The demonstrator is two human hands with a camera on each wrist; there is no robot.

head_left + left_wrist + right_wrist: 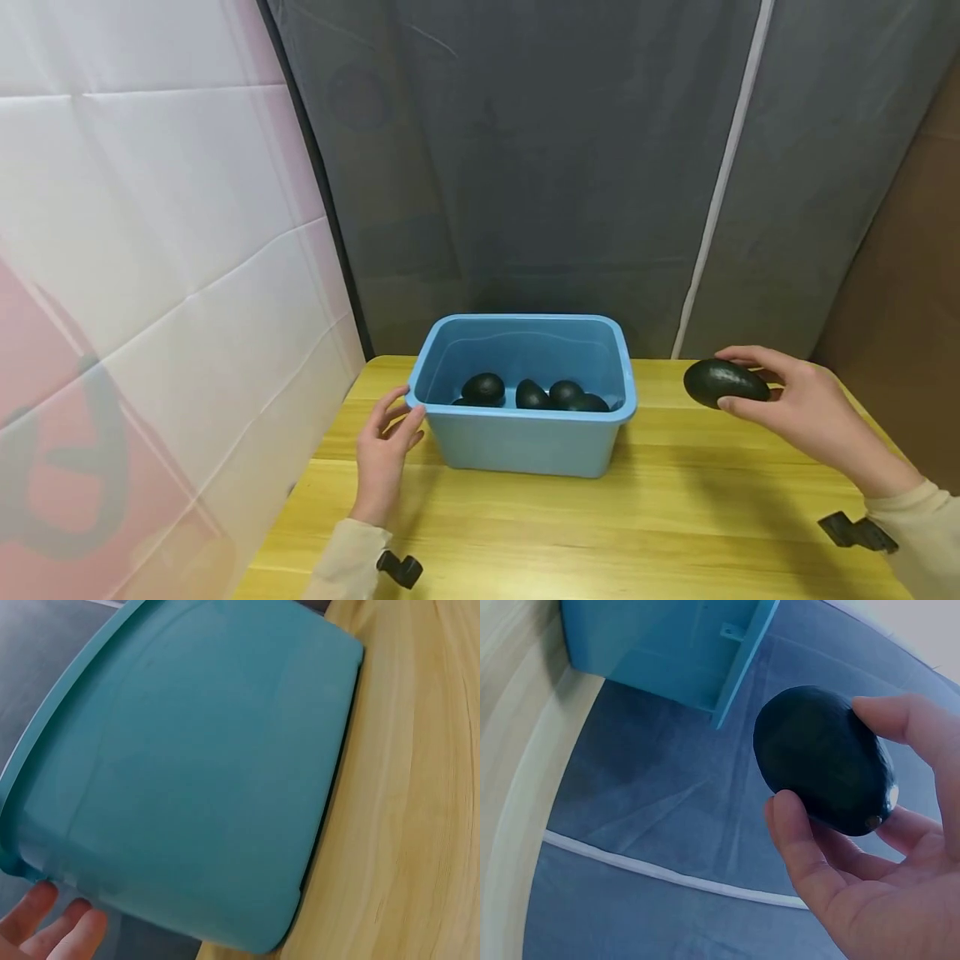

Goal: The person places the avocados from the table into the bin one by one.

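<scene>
A blue plastic bin (525, 437) stands at the back of the yellow wooden table (570, 533); several dark avocados (532, 393) lie inside. My left hand (384, 446) rests with straight fingers against the bin's left front corner, and those fingertips (52, 922) show under the bin's rim (45, 742). My right hand (787, 400) is raised to the right of the bin and holds one dark avocado (724, 382) between thumb and fingers. In the right wrist view the held avocado (823, 769) sits clear of the bin (660, 645).
A white and pink cloth wall (150, 292) runs close along the table's left edge. A dark grey curtain (540, 167) hangs right behind the bin. A brown panel (907, 292) stands at the right. Bare tabletop lies in front of the bin.
</scene>
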